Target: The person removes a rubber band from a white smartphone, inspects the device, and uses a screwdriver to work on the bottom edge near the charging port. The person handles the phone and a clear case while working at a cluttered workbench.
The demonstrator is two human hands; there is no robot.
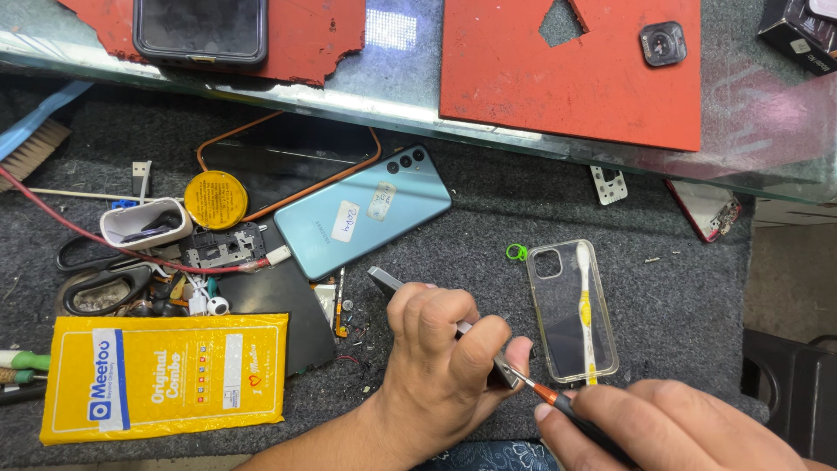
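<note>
The left hand (pixel 440 349) clamps a thin dark phone (pixel 392 283) on edge, fingers curled over it, low in the middle of the grey table (pixel 663 288). The right hand (pixel 671 427) is closed round a screwdriver (pixel 551 397) with an orange collar, its tip touching the phone's near end just beside the left thumb. The step in hand looks like working a small screw at that end. I judge that the next move calls for the tip to stay seated and square while the left hand keeps the phone from rocking; the screw itself is too small to see.

Just right of the hands lies a clear phone case (pixel 571 310) with a yellow and white toothbrush (pixel 586 305) resting in it. A small green ring (pixel 516 252) sits near its upper left corner.

At lower left lies a flat yellow packet (pixel 166 375), oblong, with a blue and white panel at its left end and a pale strip near the middle. Above it a round yellow disc (pixel 215 200) touches an orange-rimmed case (pixel 288 161). A light blue phone (pixel 362 222) lies face down beside them, bearing two small white stickers, one oblong and one rounded. On the glass shelf (pixel 401 96) above rest red mats (pixel 575 70), one carrying a black phone (pixel 200 30).
</note>
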